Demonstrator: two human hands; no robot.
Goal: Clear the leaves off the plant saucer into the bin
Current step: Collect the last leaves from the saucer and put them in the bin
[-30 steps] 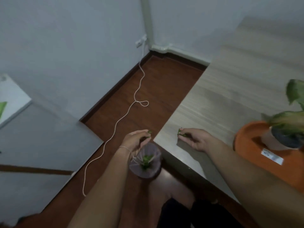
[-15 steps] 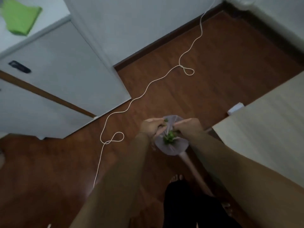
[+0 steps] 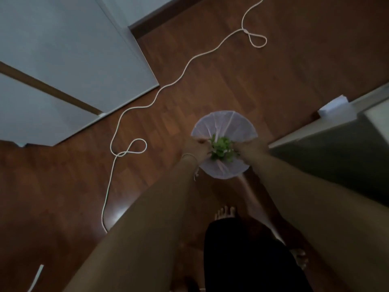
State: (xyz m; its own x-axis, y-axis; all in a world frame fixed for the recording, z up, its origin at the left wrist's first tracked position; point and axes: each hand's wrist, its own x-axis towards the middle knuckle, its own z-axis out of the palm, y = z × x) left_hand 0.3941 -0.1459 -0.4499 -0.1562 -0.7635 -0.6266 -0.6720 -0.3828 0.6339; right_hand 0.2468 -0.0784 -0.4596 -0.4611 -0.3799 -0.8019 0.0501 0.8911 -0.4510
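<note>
Grip unclear | both hands (image 3: 197,147) (image 3: 249,149) over bin (image 3: 224,123) (lined) | leaves (image 3: 221,147) between them

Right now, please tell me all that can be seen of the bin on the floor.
The bin is small and round, seen from straight above, lined with a thin, pale, see-through bag whose creases run from the rim toward the middle. It stands on the dark wooden floor beside the corner of the table. A heap of green leaves shows at its middle. The left hand and the right hand are over its opening, one on each side of the leaves. Its outer wall is hidden.
</note>
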